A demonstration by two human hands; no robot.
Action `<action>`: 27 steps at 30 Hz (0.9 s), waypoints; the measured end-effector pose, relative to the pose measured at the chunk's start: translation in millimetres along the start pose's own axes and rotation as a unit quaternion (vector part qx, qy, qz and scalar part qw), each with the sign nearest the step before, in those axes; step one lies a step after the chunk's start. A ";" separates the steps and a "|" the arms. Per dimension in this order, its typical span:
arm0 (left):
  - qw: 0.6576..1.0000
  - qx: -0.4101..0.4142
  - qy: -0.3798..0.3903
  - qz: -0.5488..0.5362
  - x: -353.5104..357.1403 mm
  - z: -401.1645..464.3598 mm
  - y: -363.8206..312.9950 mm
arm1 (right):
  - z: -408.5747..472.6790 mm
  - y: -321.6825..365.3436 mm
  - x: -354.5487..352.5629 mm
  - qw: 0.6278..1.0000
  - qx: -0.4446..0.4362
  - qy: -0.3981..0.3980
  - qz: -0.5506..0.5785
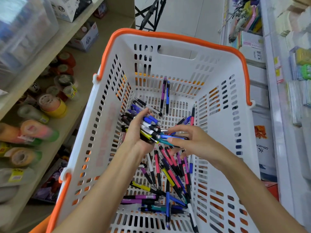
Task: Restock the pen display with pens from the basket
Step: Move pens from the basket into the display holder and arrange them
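A white slotted basket [223,78] with orange handles fills the middle of the view. Several loose pens [170,175] in pink, purple, blue, yellow and black lie on its bottom. My left hand [137,133] is inside the basket and grips a bundle of pens [150,126], their tips pointing right. My right hand [188,140] is just right of the bundle and pinches a blue pen [170,136] against it. Two more pens [165,93] lean against the far wall. No pen display is in view.
A wooden shelf [70,101] on the left carries rolls of tape [52,105] and boxes. Shelving on the right holds paper pads and notebooks [301,68]. Tiled floor and a black folding frame [149,12] lie beyond the basket.
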State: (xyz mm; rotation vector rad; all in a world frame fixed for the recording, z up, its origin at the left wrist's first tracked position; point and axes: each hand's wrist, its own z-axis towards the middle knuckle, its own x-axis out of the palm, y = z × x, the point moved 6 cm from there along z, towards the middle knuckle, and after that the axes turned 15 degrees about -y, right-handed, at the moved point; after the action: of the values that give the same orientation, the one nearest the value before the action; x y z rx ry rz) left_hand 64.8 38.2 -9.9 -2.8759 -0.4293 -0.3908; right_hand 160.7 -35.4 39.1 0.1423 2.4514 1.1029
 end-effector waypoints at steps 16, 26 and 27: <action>0.971 0.117 0.005 0.210 -11.8 1.0 -24.5 | -0.5 16.2 -70.7 0.993 -0.027 -0.100 0.061; 0.779 0.158 0.140 0.591 -6.8 -29.1 -16.0 | -0.5 28.9 -53.4 0.996 -0.017 0.078 -0.049; 0.780 0.148 0.139 0.592 -8.3 -27.4 -14.3 | 1.4 28.9 -49.5 0.995 -0.017 0.081 -0.047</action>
State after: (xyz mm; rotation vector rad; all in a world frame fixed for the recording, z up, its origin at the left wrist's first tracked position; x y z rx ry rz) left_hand 46.4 42.9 15.9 -2.1331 1.2022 -0.4098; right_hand 203.1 -28.3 77.0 -0.0755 2.5498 1.1552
